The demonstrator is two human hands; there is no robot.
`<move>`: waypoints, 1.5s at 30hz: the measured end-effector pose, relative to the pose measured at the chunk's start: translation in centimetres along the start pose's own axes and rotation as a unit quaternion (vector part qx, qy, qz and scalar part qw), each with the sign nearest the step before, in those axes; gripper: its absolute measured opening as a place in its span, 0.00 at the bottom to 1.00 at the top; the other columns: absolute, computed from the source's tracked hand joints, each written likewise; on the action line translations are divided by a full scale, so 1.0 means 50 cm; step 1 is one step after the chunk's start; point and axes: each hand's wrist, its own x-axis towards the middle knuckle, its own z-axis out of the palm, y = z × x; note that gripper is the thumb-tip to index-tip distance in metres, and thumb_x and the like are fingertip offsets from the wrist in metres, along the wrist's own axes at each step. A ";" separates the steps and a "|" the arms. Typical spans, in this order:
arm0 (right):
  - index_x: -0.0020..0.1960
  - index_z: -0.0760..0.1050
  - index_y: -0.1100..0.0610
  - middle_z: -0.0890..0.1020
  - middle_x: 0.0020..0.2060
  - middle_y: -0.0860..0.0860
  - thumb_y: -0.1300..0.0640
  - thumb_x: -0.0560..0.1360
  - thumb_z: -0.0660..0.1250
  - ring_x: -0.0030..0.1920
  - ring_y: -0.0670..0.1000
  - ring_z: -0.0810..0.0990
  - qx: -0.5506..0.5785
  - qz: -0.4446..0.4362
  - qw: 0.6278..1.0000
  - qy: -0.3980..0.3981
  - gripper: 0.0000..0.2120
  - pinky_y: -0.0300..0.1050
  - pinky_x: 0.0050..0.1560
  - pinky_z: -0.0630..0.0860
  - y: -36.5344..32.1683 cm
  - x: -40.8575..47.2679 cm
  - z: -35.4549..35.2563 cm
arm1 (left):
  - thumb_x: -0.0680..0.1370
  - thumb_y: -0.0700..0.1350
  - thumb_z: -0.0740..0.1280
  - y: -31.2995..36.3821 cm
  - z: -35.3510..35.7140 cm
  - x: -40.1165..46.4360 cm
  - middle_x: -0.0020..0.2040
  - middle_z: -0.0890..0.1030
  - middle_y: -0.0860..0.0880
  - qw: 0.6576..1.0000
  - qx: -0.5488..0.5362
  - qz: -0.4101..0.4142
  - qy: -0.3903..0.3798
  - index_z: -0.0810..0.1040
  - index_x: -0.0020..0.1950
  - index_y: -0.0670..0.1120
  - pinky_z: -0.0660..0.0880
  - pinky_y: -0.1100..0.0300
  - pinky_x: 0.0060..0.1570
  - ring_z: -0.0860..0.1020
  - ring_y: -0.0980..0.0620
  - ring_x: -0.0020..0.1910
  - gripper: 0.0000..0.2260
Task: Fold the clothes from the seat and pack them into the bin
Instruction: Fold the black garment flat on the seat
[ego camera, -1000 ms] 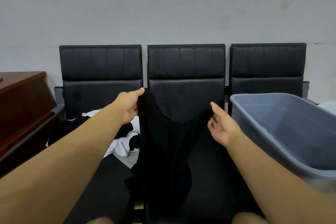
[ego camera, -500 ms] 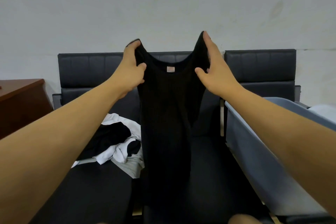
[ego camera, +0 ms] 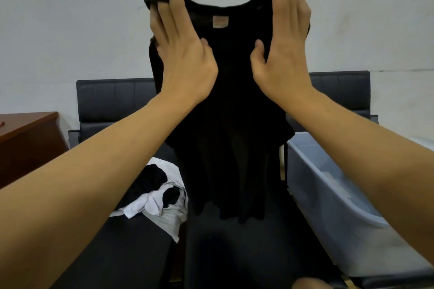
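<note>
Left hand [ego camera: 185, 58]: bare, no glove, ring or watch seen. Right hand [ego camera: 281, 54]: bare, same. Nails short, unpainted where visible. Both forearms bare up to frame edge, no sleeve, cuff or strap in view. Bare knee [ego camera: 310, 283] at bottom edge, partly cut off; no clothing seen on it.

seats: I see a black padded row [ego camera: 112, 101] along the wall | left seat: black+white clothes pile [ego camera: 157, 192] on it | right seat: grey bin [ego camera: 328, 195] sitting on it
</note>
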 end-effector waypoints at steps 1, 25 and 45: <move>0.79 0.55 0.67 0.62 0.77 0.62 0.70 0.70 0.63 0.75 0.60 0.60 -0.016 0.003 1.000 -0.002 0.39 0.49 0.76 0.59 0.006 0.001 0.000 | 0.74 0.35 0.61 0.006 0.006 0.000 0.76 0.61 0.39 1.000 0.017 0.005 0.009 0.46 0.81 0.36 0.39 0.68 0.72 0.56 0.39 0.77 0.39; 0.83 0.40 0.50 0.56 0.80 0.49 0.62 0.75 0.67 0.80 0.55 0.51 0.020 0.114 0.927 -0.357 0.47 0.69 0.75 0.58 0.329 -0.318 0.269 | 0.80 0.35 0.61 -0.322 0.301 -0.217 0.83 0.41 0.43 0.925 -0.053 -0.259 -0.274 0.37 0.82 0.54 0.42 0.43 0.77 0.38 0.44 0.81 0.41; 0.49 0.85 0.54 0.83 0.41 0.49 0.43 0.82 0.63 0.45 0.49 0.84 0.126 0.567 0.571 -0.581 0.18 0.51 0.55 0.81 0.209 -0.842 0.092 | 0.79 0.41 0.69 -0.378 0.134 -0.769 0.56 0.81 0.45 0.493 -0.058 -0.715 -0.492 0.79 0.59 0.43 0.81 0.52 0.52 0.80 0.47 0.54 0.09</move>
